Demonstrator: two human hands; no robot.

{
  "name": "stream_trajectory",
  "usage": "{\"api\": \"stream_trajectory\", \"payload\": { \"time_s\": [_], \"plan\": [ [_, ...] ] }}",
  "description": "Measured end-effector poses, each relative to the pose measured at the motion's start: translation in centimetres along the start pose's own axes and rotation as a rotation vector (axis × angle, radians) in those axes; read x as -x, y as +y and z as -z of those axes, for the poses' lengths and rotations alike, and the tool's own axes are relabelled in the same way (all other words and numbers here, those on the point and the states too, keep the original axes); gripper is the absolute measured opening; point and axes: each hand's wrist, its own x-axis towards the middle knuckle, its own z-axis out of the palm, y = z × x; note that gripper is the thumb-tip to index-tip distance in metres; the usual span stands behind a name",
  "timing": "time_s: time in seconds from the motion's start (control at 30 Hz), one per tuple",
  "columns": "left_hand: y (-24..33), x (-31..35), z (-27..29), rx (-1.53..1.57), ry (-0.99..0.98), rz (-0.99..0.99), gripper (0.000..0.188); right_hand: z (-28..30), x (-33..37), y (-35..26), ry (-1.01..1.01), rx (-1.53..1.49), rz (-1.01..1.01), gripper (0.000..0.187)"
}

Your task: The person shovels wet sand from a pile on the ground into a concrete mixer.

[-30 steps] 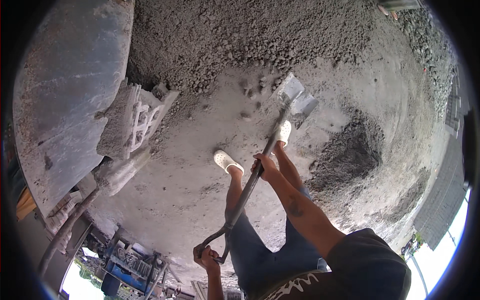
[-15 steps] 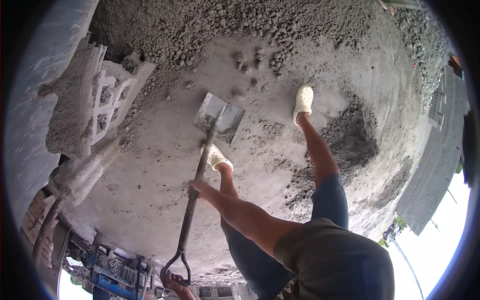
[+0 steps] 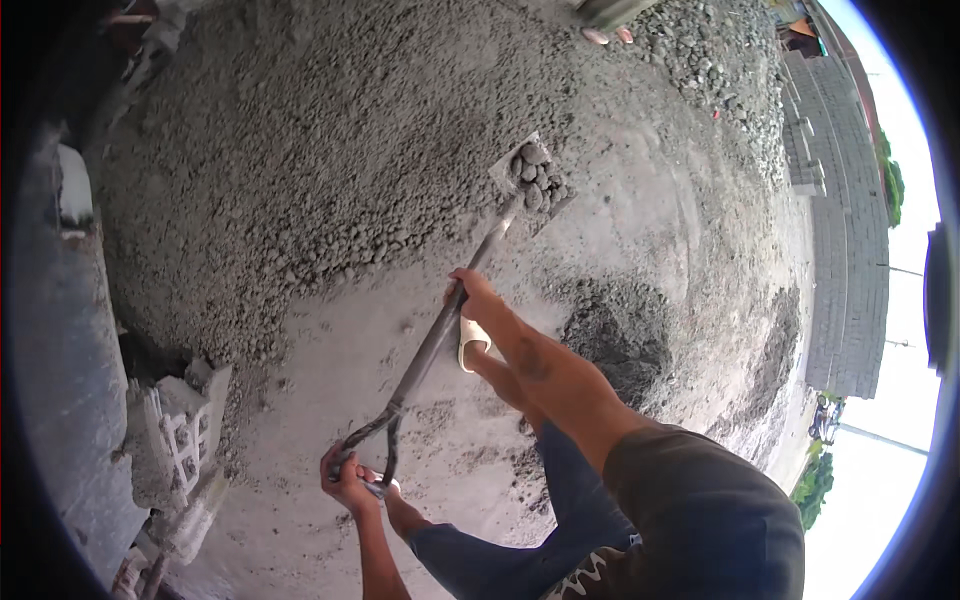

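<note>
A square-bladed shovel [image 3: 428, 352] slants across the middle, its handle toward me and its blade pointing away. My left hand [image 3: 347, 482] wraps round the D-shaped grip at the near end. Farther up, my right hand [image 3: 472, 288] is closed on the shaft. Grey lumps of stone [image 3: 534, 178] sit on the blade, which is at the right edge of a big grey gravel pile [image 3: 330, 150]. Whether the blade touches the ground I cannot tell. My pale clog [image 3: 473, 345] shows partly behind the shaft.
A broken pale openwork block [image 3: 182, 435] lies at the left beside a grey wall [image 3: 60, 400]. Dark loose material [image 3: 615, 335] lies right of my right arm. Another person's feet [image 3: 608, 36] show at the top. Stacked grey blocks [image 3: 840, 230] stand far right.
The shovel has moved forward and to the right, from beside my foot to the pile's edge. Its blade held only a little grey material before and now carries lumps. Both hands kept their hold.
</note>
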Motion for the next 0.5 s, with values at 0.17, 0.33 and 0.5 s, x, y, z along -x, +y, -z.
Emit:
{"api": "stream_trajectory", "payload": {
  "time_s": [0.17, 0.33, 0.5],
  "plan": [
    [20.1, 29.4, -37.8, 0.206, -0.696, 0.212, 0.041, 13.9, 22.5, -50.9, 0.059, 0.054, 0.636, 0.014],
    [25.8, 37.2, -39.3, 0.257, -0.676, 0.214, 0.025, 18.4, 27.5, -53.4, 0.182, 0.017, 0.521, 0.02],
    [25.1, 32.0, -28.3, -0.197, -0.655, 0.019, 0.031, 19.1, 29.9, -39.7, 0.121, -0.303, 0.336, 0.016]
  ]
}}
